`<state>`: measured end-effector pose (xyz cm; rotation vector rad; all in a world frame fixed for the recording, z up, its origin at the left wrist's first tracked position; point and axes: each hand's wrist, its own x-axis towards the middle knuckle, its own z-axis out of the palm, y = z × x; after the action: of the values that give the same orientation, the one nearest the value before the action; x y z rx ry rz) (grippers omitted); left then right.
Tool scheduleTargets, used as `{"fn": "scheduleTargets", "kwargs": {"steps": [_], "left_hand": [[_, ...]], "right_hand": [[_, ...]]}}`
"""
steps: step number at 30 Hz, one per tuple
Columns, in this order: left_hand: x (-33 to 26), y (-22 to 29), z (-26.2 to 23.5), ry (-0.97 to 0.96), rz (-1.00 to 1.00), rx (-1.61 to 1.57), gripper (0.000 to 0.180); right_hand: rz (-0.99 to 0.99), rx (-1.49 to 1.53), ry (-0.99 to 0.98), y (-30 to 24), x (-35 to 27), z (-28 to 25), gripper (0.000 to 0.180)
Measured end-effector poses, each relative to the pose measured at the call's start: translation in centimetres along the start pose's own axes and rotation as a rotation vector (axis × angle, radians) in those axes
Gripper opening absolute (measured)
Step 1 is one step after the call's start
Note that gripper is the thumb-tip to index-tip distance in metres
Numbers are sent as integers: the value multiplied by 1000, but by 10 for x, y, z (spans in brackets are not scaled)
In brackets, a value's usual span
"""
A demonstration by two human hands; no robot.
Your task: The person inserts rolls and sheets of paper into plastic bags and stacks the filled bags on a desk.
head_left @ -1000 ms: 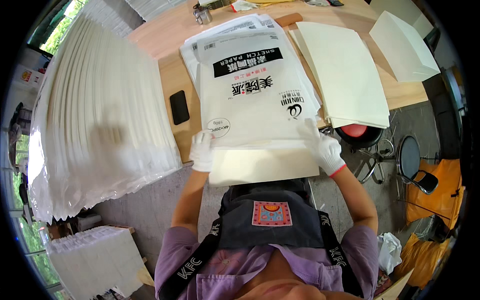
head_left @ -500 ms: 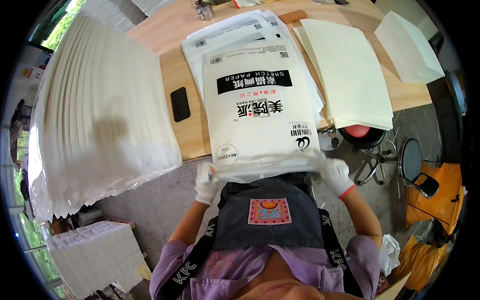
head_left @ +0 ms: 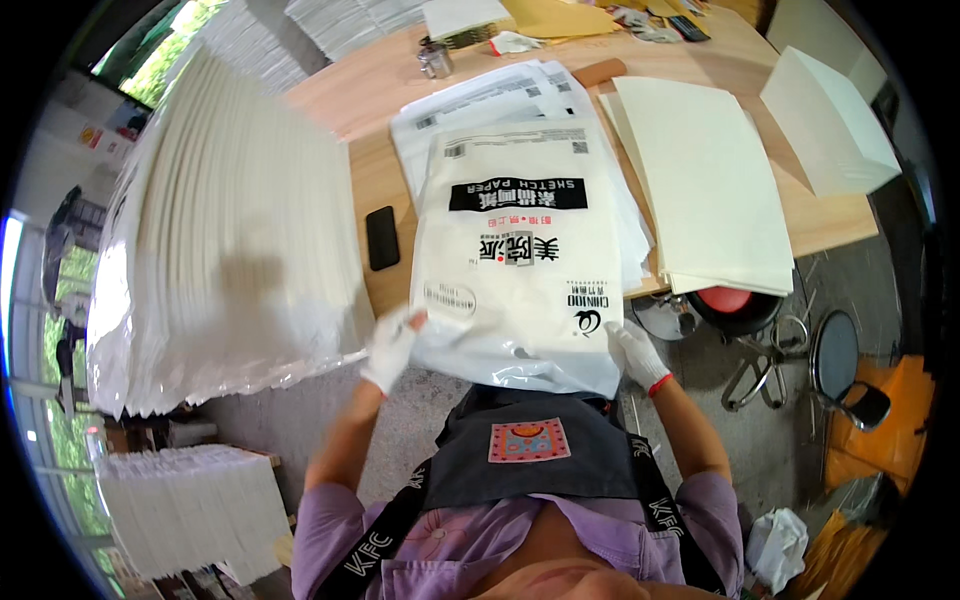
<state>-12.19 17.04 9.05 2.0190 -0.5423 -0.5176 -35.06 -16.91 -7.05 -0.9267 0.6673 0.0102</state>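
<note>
A clear plastic bag of white sketch paper [head_left: 515,285] lies in front of me, its near end reaching past the table's edge toward my apron. Dark and red print shows on its face, upside down to me. My left hand [head_left: 391,350], in a white glove with a fingertip bare, grips the bag's left side close to the near corner. On the opposite side my right hand [head_left: 641,357], gloved in white with a red cuff, holds the right edge. The fingers beneath the bag are hidden. The bag's near end is loose, wrinkled plastic hanging down.
More printed bags [head_left: 480,95] lie under the far end. A black phone [head_left: 382,238] and a tall row of plastic-wrapped paper [head_left: 225,250] are left. Cream sheets [head_left: 705,180] and a white paper block [head_left: 830,120] lie right, with stools [head_left: 838,355] beyond the table edge.
Both hands have moved from the bag's near end to its sides, and the right has come inward. The near end, stretched between them before, now droops. The view has shifted slightly.
</note>
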Motion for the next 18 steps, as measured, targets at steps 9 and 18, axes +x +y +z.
{"fn": "scheduleTargets", "kwargs": {"steps": [9,18], "left_hand": [[-35,246,-85,375,546,-99,35],[-155,284,-412,1316,769,57,41]], "right_hand": [[42,82,-429,-103,4,163,43],[-486,-242,-605,-285,-15,493,37]]}}
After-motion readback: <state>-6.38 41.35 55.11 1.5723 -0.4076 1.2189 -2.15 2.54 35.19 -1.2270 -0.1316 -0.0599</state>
